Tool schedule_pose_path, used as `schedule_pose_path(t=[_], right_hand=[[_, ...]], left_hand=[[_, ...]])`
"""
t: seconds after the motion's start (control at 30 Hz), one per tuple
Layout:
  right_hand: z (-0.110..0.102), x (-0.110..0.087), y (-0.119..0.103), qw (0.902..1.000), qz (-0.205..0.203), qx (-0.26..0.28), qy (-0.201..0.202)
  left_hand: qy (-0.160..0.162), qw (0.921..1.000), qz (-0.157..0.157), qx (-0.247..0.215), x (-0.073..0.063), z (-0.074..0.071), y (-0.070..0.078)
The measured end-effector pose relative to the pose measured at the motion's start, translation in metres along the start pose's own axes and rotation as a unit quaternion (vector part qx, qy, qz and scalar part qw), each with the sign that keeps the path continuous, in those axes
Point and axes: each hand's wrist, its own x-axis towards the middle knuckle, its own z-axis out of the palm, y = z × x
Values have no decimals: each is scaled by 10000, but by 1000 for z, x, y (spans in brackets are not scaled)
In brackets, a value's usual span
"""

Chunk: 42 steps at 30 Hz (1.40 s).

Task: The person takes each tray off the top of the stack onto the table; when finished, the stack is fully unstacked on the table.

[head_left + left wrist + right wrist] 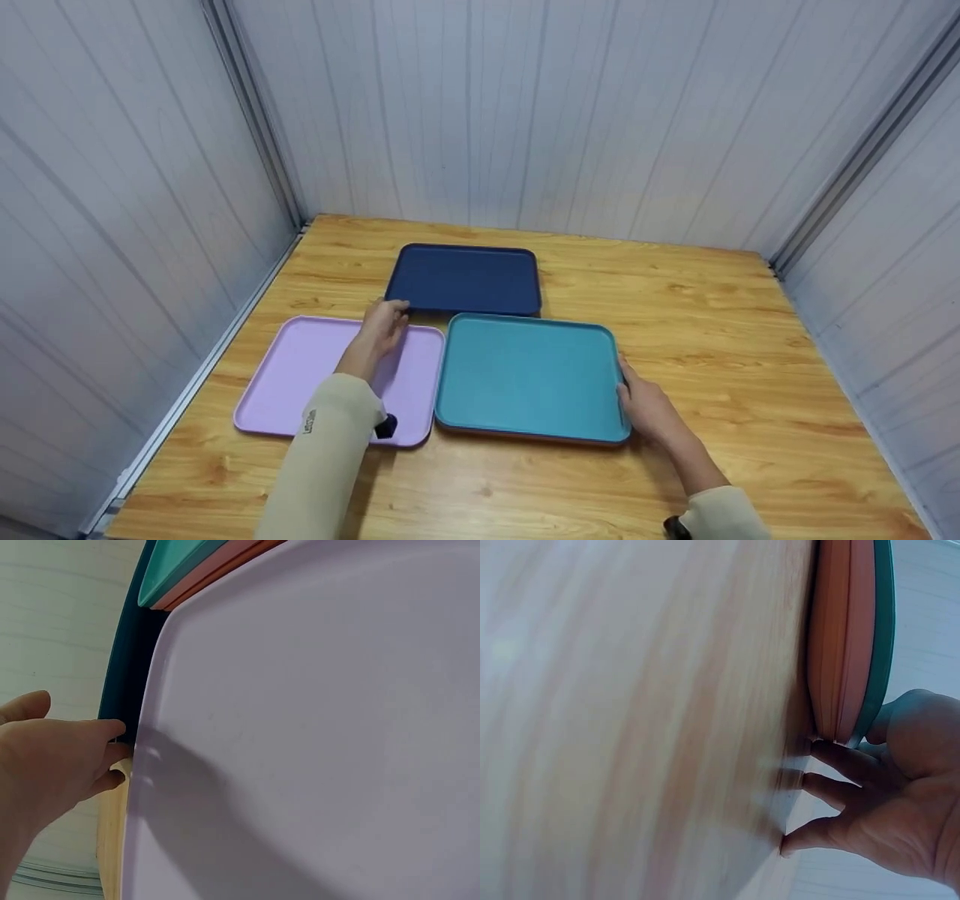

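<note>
Left hand (384, 328), loose, touched navy tray (465, 277); right hand (648, 405), spread, touched teal-topped stack (531, 376); arranging seemed underway, wanting gentle nudges.

Pale beige sleeves (322, 465) are ending in plain cuffs (712, 502), the left sleeve bearing small dark lettering (310, 421), while a small black piece (386, 427) is showing at each cuff.

three tray tops show: one navy tray (463, 279), one lilac tray (292, 367) and one teal tray (532, 375). beneath the teal one are edges of at least two more, one pink tray (861, 637) and one or more orange trays (826, 637); their exact number cannot be told. there are two hands (646, 405), two sleeves (322, 457), one table (750, 375) and three walls (487, 112).
</note>
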Motion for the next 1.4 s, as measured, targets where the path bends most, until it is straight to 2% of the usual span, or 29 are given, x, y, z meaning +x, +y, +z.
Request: schedule_pose_path(t=[0.17, 0.3, 0.4, 0.5, 0.6, 0.9, 1.07, 1.2, 1.3, 1.4], right_hand=[[1, 1, 1, 10000, 33, 78, -37], [3, 2, 2, 9999, 58, 91, -58], [4, 3, 2, 9999, 92, 119, -63], [5, 3, 1, 9999, 66, 63, -68], [5, 3, 0, 9999, 70, 53, -77], [2, 1, -2, 9998, 41, 188, -99], [-3, 0, 0, 9996, 95, 252, -95], [-4, 0, 1, 9994, 11, 324, -79], [-4, 0, 2, 9994, -53, 341, -50], [-3, 1, 1, 9995, -81, 306, -9]], left_hand=[[32, 9999, 7, 114, 1, 0, -2], [53, 9997, -105, 237, 3, -2, -6], [165, 9994, -139, 286, 3, -1, -9], [332, 9987, 39, 397, 2, 2, -11], [455, 9959, 293, 726, 0, 7, -14], [461, 9861, 853, 1346, -6, 9, -21], [295, 9745, 954, 2010, -13, 5, -25], [-80, 9645, 1079, 2408, -23, -1, -31], [-431, 9609, 1061, 2522, -30, -4, -38], [-661, 9621, 866, 2500, -37, -6, -47]])
